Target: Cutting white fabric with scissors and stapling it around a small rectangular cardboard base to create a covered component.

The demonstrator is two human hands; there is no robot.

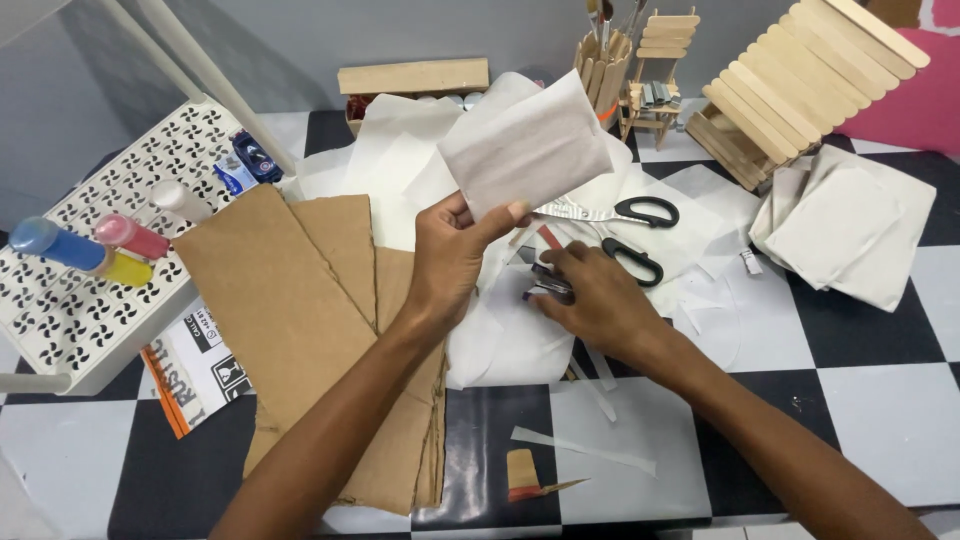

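Left hand raised over the table, thumb and fingers pinched on the lower edge of a folded piece of grey-white paper, which stands up and tilts away to the right above the hand. Right hand low on the table, just right of the left wrist, fingers curled down over a small dark stapler; whether it is actually gripped or only covered cannot be told.

Just beyond the right hand: black-handled scissors, blades pointing left, lying on loose white paper sheets that spread under and behind both hands. A red pencil-like stick shows between the scissors and the stapler.

Under the left forearm: stacked brown cardboard sheets, running down toward the near table edge. Further left of that hand, a white perforated tray holding paint bottles, blue, pink and yellow.

Far side of the hands: a craft-stick pen holder with brushes, a small craft-stick chair, and a slanted craft-stick panel to the right. Right of the right hand, well apart, a pile of grey-white folded papers. Near the right forearm, thin paper strips on the black-and-white checkered table.
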